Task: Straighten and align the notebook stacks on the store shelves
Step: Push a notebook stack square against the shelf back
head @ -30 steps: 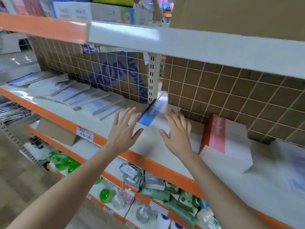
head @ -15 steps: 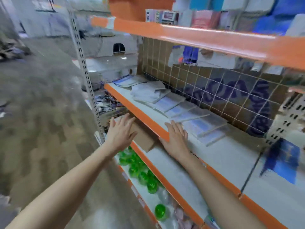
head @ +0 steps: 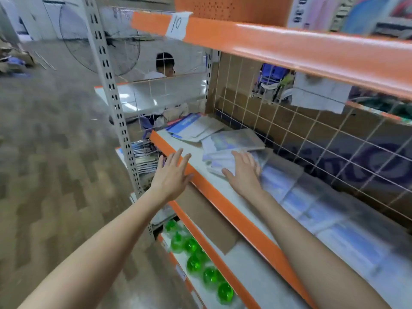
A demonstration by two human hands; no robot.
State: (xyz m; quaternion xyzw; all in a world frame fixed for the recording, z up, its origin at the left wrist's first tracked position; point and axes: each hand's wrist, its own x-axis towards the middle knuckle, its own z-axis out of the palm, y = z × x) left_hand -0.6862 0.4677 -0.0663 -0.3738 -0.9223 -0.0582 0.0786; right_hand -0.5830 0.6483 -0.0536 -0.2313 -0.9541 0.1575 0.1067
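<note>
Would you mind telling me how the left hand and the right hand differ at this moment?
The left hand is at the orange shelf edge, thumb against it, touching no notebooks; the right hand lies flat on a notebook stack. The left hand is in front of the shelf, the right hand reaches over it. Both are open, fingers straight.

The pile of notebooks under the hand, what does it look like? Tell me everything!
The notebook pile is a low, messy stack of thin books with pale lilac and white covers, some shiny as if wrapped in plastic. Their edges are fanned out and crooked. It lies flat on the white shelf, behind the orange front edge. The right hand rests flat on it, fingers straight. Another notebook overlaps its far side.
</note>
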